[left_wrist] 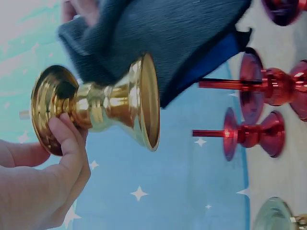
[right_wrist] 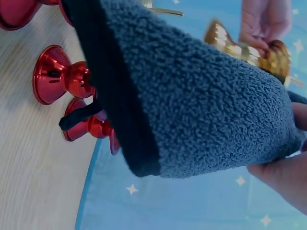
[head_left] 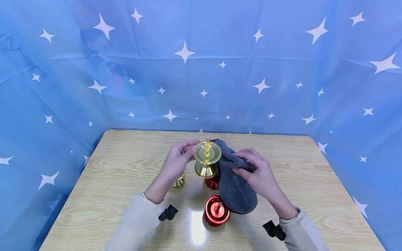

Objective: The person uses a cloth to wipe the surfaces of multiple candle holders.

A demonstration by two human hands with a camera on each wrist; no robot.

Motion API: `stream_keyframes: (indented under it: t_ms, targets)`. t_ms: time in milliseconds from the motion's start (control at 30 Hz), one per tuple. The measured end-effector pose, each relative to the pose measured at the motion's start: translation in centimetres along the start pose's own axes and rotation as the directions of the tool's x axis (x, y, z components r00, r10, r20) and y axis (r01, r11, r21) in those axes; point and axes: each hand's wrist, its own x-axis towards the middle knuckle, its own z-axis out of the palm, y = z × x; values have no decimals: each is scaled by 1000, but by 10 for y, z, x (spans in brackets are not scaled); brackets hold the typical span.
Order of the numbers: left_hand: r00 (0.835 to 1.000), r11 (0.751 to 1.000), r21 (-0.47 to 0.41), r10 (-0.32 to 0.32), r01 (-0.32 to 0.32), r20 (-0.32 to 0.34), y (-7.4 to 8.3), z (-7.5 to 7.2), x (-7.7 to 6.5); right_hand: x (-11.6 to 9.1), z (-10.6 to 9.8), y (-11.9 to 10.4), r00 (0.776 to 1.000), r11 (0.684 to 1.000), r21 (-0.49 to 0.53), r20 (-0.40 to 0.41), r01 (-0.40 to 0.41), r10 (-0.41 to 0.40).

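Note:
My left hand (head_left: 179, 158) holds a gold candlestick (head_left: 206, 169) by its round dish, thumb and fingers at the rim. It is held up off the table, spike upward. My right hand (head_left: 260, 172) pinches a grey fleecy cloth (head_left: 237, 191), which hangs down just right of the candlestick. In the right wrist view, the cloth (right_wrist: 206, 105) shows a dark trimmed edge and a small dark loop (right_wrist: 79, 116). The left wrist view shows the cloth (left_wrist: 144, 38) close against the gold candlestick (left_wrist: 103, 103), partly behind it.
A shiny red candlestick (head_left: 216, 212) stands near the front, below the cloth. Another red one (head_left: 213, 182) is partly hidden behind the held candlestick. A second gold candlestick (head_left: 179, 180) stands under my left hand. Starred blue fabric (head_left: 201, 69) surrounds the wooden table (head_left: 125, 157).

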Motion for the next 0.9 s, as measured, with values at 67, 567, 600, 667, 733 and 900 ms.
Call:
stream_keyframes:
  t_ms: [67, 567, 600, 667, 733, 900]
  targets:
    - [1000, 999, -45, -5, 5, -15, 5, 0, 2, 0, 2, 0, 1000, 1000, 12, 4, 10, -10]
    - [998, 992, -114, -59, 61, 22, 2, 14, 3, 1, 17, 0, 999, 996, 74, -5, 40, -40]
    - [998, 993, -105, -57, 60, 33, 2, 13, 2, 1, 17, 0, 999, 996, 77, -8, 37, -36]
    - [996, 997, -53, -53, 57, 67, 2, 12, 1, 2, 16, 0, 999, 997, 73, -16, 33, -32]
    - [993, 999, 36, -39, 35, 113, 1, 10, 0, 2, 15, 1, 1000, 997, 80, -16, 23, -21]
    - [983, 988, 151, -6, -22, 183, -2, 8, -2, 2, 12, 1, 1000, 993, 114, 7, -28, 28]
